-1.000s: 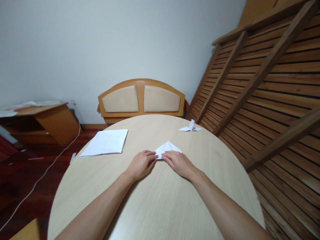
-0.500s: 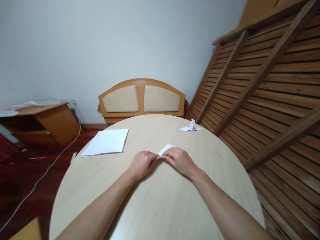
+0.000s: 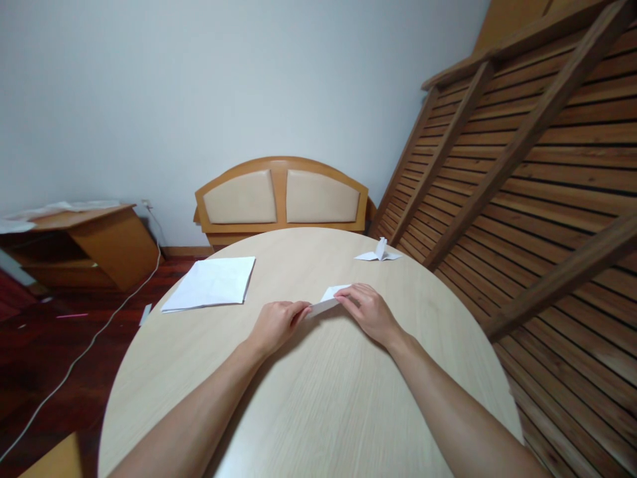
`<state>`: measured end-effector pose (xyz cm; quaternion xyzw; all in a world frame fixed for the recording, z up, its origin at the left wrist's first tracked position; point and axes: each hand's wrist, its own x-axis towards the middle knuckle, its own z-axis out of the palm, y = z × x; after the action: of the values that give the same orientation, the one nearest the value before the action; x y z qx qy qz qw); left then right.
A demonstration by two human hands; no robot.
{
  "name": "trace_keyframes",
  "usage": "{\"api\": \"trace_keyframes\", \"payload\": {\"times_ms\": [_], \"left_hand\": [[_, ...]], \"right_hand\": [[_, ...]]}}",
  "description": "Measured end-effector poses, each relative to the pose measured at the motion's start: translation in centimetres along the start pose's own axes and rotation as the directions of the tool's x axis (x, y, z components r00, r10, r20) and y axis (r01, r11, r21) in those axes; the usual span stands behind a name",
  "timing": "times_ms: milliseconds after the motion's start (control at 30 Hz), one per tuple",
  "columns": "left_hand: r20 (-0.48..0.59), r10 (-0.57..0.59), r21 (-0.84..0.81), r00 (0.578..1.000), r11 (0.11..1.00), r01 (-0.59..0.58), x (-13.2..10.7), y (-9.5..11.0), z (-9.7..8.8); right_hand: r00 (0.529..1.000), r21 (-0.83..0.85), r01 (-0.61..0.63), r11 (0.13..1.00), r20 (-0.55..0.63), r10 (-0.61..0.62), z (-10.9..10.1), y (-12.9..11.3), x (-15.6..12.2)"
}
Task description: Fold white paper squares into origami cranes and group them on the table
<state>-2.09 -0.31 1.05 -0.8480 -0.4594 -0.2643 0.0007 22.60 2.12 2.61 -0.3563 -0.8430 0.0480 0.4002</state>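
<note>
A small folded piece of white paper [image 3: 324,304] is held between my two hands over the middle of the round table [image 3: 308,398]. My left hand [image 3: 279,325] pinches its left end between thumb and fingers. At the other end, my right hand [image 3: 367,311] grips the paper's right edge, fingers covering part of it. A fold and a flat white face show between the hands. Beyond my right hand stands a folded paper crane [image 3: 379,251], wings spread. Left of my left hand lies a stack of white paper sheets [image 3: 212,282].
A bed headboard [image 3: 281,196] stands against the wall behind the table. On the right leans a large slatted wooden frame [image 3: 547,172], close to the table's edge. A low wooden cabinet [image 3: 99,242] and a white cable [image 3: 92,348] are on the left.
My hands have moved slightly apart, the right one to the right. More of the folded paper now shows between them, tilted up towards the right.
</note>
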Motion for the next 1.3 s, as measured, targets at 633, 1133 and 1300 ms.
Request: {"api": "trace_keyframes", "payload": {"times_ms": [633, 1133, 1300], "left_hand": [[-0.192, 0.017, 0.009, 0.981, 1.0, -0.016, -0.2, -1.9, -0.1], [-0.147, -0.113, -0.019, 0.983, 0.994, 0.111, -0.2, -2.0, 0.1], [-0.232, 0.033, 0.014, 0.972, 0.999, -0.031, 0.2, -0.2, -0.4]], "right_hand": [[0.981, 0.077, -0.156, 0.985, -0.109, 0.164, -0.2, 0.7, -0.1], [0.976, 0.019, -0.14, 0.99, -0.167, 0.141, -0.7, 0.4, 0.0], [0.995, -0.073, -0.022, 0.997, -0.099, 0.015, -0.3, -0.5, 0.1]]}}
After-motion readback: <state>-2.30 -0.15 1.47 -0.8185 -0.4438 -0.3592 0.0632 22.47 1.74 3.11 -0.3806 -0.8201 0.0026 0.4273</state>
